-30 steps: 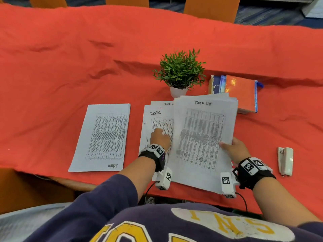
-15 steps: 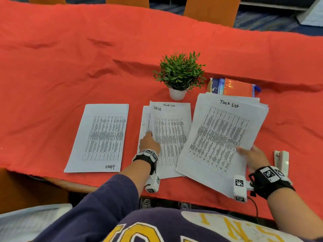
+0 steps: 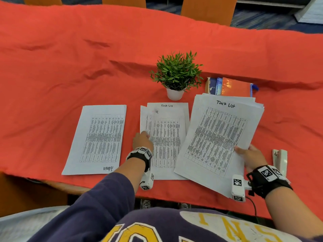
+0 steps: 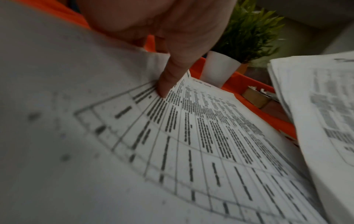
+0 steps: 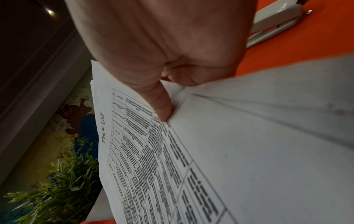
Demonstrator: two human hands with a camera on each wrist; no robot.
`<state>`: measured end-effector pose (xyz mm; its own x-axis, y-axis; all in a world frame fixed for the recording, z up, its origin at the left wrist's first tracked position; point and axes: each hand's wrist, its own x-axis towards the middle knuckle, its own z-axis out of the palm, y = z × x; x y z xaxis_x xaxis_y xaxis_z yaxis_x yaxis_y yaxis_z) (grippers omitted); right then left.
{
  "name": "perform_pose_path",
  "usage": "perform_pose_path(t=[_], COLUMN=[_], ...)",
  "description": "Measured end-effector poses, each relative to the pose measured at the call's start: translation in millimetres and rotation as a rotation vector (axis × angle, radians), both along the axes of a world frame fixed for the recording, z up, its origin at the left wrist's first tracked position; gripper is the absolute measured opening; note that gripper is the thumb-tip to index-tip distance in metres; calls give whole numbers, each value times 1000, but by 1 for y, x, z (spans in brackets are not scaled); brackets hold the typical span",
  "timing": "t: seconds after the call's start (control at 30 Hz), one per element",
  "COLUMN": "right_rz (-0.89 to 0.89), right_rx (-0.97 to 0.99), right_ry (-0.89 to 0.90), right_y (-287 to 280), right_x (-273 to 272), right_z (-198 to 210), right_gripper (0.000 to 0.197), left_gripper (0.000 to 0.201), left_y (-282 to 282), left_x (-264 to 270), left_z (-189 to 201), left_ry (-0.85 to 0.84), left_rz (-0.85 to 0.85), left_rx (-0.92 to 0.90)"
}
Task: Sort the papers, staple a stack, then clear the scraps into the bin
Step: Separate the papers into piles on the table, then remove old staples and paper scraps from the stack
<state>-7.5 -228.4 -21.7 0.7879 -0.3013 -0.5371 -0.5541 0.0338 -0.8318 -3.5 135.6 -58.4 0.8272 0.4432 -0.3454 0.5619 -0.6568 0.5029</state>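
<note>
On the red cloth, the middle "Task list" pile (image 3: 167, 137) lies flat. My left hand (image 3: 143, 139) is at its left edge, where the top sheet (image 4: 57, 106) curls up; the thumb (image 4: 164, 87) presses on top and the fingers pass behind the paper. A thick stack of "Task list" sheets (image 3: 218, 137) is tilted to the right of that pile. My right hand (image 3: 246, 152) grips its right edge, thumb (image 5: 162, 110) on top, fingers underneath. A single "Admin" sheet (image 3: 95, 138) lies flat further left. The white stapler (image 3: 279, 159) rests just right of my right hand.
A small potted plant (image 3: 176, 75) stands behind the middle pile. Books (image 3: 230, 86) lie behind the held stack, partly covered by it. The table's near edge (image 3: 70, 186) runs just below the papers. Orange chair backs (image 3: 208, 9) line the far side.
My right hand has carried the thick stack rightward off the middle pile, towards the stapler. My left hand slid from the pile's centre to its left edge, and the top sheet's edge has risen.
</note>
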Motion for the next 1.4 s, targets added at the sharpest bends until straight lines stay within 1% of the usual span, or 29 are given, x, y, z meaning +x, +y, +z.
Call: perform_pose_path(t=[0.07, 0.13, 0.2, 0.3, 0.33, 0.37, 0.43, 0.47, 0.53, 0.6, 0.67, 0.73, 0.83, 0.87, 0.93, 1.0, 1.1, 1.2, 1.27, 1.4], right_rz=[-8, -11, -11, -15, -17, -18, -16, -12, -15, -22, -22, -30, -57, -67, -81, -84, -63, -34, -2, 57], right_rx=[13, 13, 23, 32, 36, 38, 44, 43, 36, 36, 49, 54, 40, 30, 19, 32, 69, 122, 186, 322], right_ry=[-2, 4, 9, 13, 13, 12, 9, 7, 0, -3, -9, -20, -30, -34, -52, -58, -50, -33, -29, -32], right_y=[0, -1, -1, -3, -4, -5, -9, -11, -14, -16, -21, -27, -37, -40, -45, -49, -53, -51, -43, -15], right_x=[1, 3, 6, 10, 12, 13, 16, 17, 17, 17, 16, 16, 16, 17, 18, 19, 22, 25, 29, 36], right_z=[0, -2, -4, -6, -6, -5, -5, -5, -2, 4, 9, 14, 15, 14, 14, 15, 16, 19, 22, 26], right_gripper=[38, 39, 39, 40, 40, 40, 39, 38, 38, 35, 26, 20, 24, 28, 32, 27, 24, 25, 26, 35], left_gripper=[32, 36, 41, 57, 58, 56, 47, 45, 45, 43, 38, 42, 55, 56, 59, 63, 48, 21, 18, 25], left_y=[-8, -20, -30, -39, -40, -39, -36, -33, -27, -23, -22, -21, -19, -18, -16, -13, -7, -1, 3, 7], left_x=[-1, -6, -11, -13, -10, -4, 10, 17, 27, 34, 38, 44, 50, 52, 52, 53, 52, 45, 36, 14], left_z=[10, 19, 29, 38, 34, 32, 26, 22, 14, 9, 10, 10, 9, 8, 9, 9, 15, 21, 27, 46], left_ry=[-95, -175, -190, -255, -272, -268, -178, -113, -23, 43, 131, 205, 250, 244, 181, 110, 98, -5, -69, -137], left_rz=[-77, -121, -134, -172, -146, -73, 100, 150, 172, 155, 141, 167, 210, 213, 248, 266, 244, 173, 148, 122], left_rx=[0, -42, -111, -231, -267, -313, -396, -391, -314, -152, -11, 28, -17, -48, -147, -240, -300, -379, -406, -423])
